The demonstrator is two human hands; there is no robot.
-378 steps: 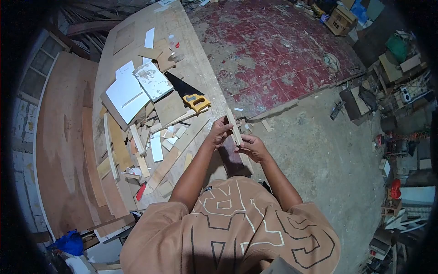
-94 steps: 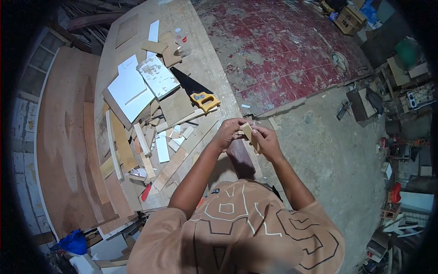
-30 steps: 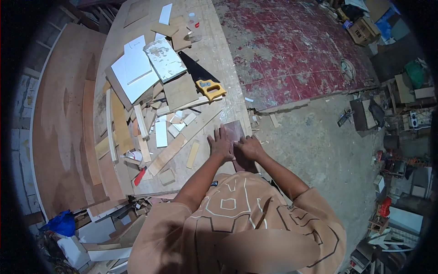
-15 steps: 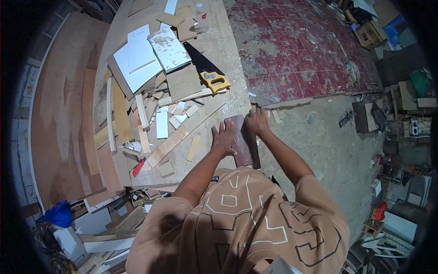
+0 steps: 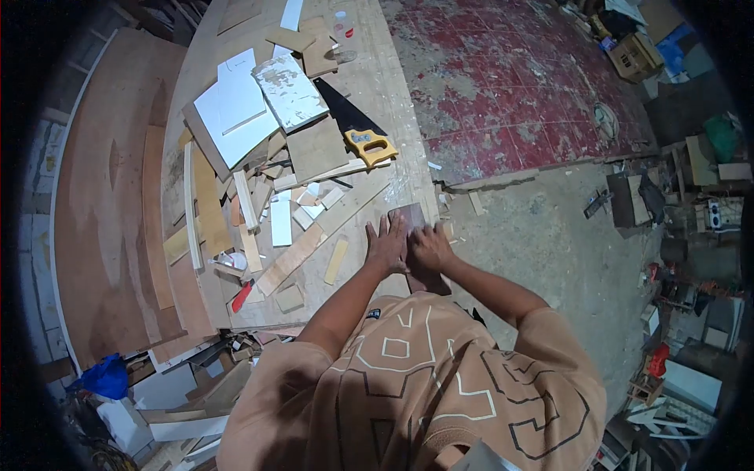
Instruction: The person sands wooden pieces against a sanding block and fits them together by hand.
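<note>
A dark reddish-brown wooden board (image 5: 409,212) lies at the right edge of the workbench, in front of my body. My left hand (image 5: 386,248) rests flat on its left side with fingers spread. Over the board's right side, my right hand (image 5: 430,250) is curled with its fingers pressed together; whatever they may hold is hidden. The board's middle is partly covered by both hands.
Left of the hands, the workbench (image 5: 353,275) carries wood offcuts (image 5: 281,223) and a red-handled tool (image 5: 242,296). Farther up lie a yellow-handled handsaw (image 5: 369,147), white panels (image 5: 236,118) and a clear bottle (image 5: 342,25). Concrete floor (image 5: 542,235) stretches to the right.
My right hand has moved toward my body and slightly left, from beyond the board's far right corner onto its right side. My left hand stays on the board.
</note>
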